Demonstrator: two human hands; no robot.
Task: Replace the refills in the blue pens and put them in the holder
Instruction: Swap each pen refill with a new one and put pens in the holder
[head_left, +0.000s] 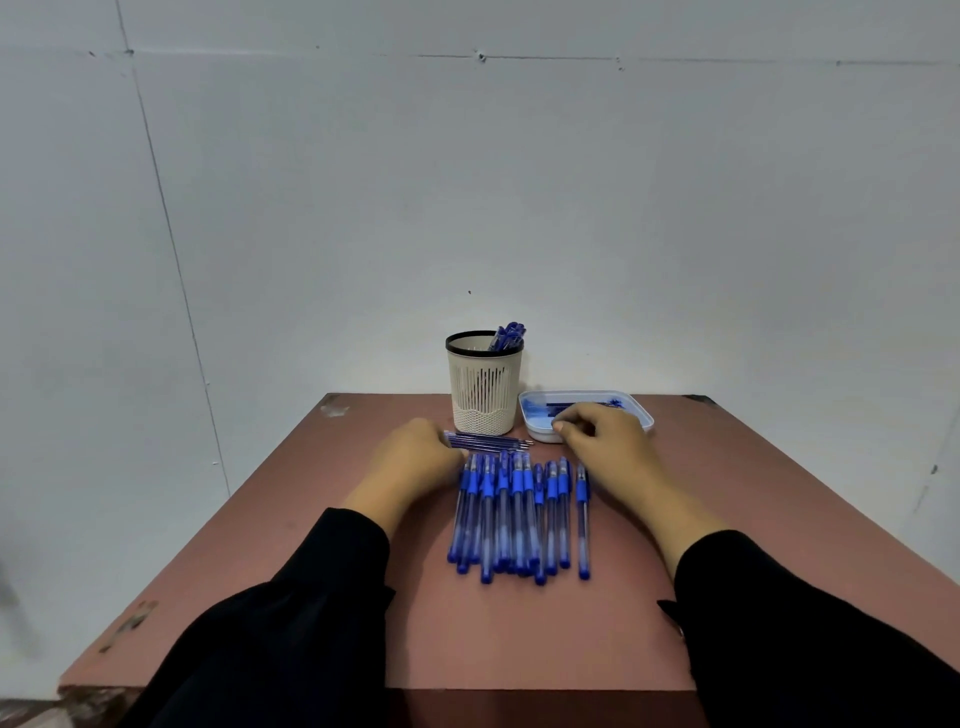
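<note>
Several blue pens (519, 514) lie side by side in a row at the middle of the reddish-brown table (519, 634). A few loose refills (493, 442) lie just beyond them, in front of the cream mesh pen holder (484, 389), which has a few blue pens leaning in it. My left hand (415, 457) rests by the left end of the refills and the pen row, fingers curled; what it grips is hidden. My right hand (605, 441) hovers over the near edge of the white tray (641, 410), fingers loosely curled, nothing seen in them.
The white tray at the back right holds blue parts. A pale wall rises directly behind the table. The table's front edge is near my sleeves, and its left and right edges drop off to the floor.
</note>
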